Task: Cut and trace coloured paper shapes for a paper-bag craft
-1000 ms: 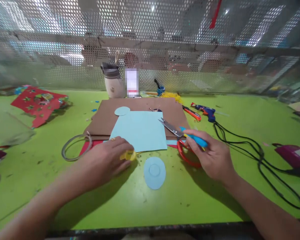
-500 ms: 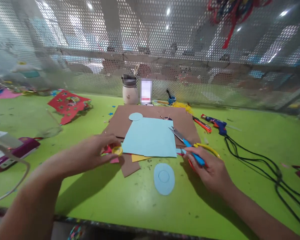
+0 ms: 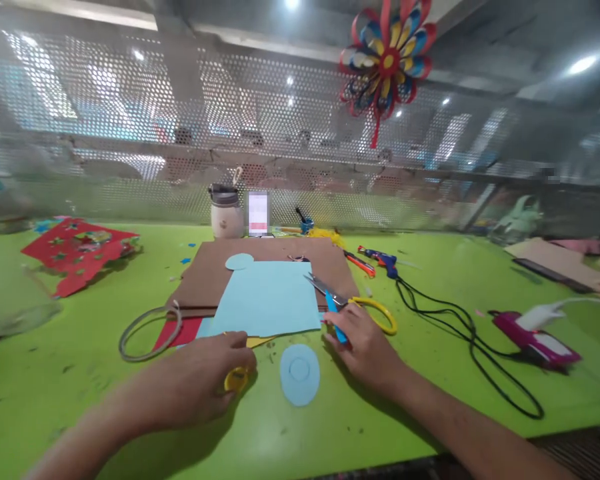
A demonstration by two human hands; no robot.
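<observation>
Left hand (image 3: 200, 383) grip seemingly pinches a yellow tape roll (image 3: 236, 379); right hand (image 3: 365, 347) clasps the scissors (image 3: 336, 300)

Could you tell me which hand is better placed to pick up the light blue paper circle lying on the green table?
Probably the left. The left hand holds only a small yellow roll beside the circle. The right hand is as near, but grips the scissors.

Glue gun (image 3: 386, 260), paper pinwheel (image 3: 386, 61), jar (image 3: 226, 212)
</observation>
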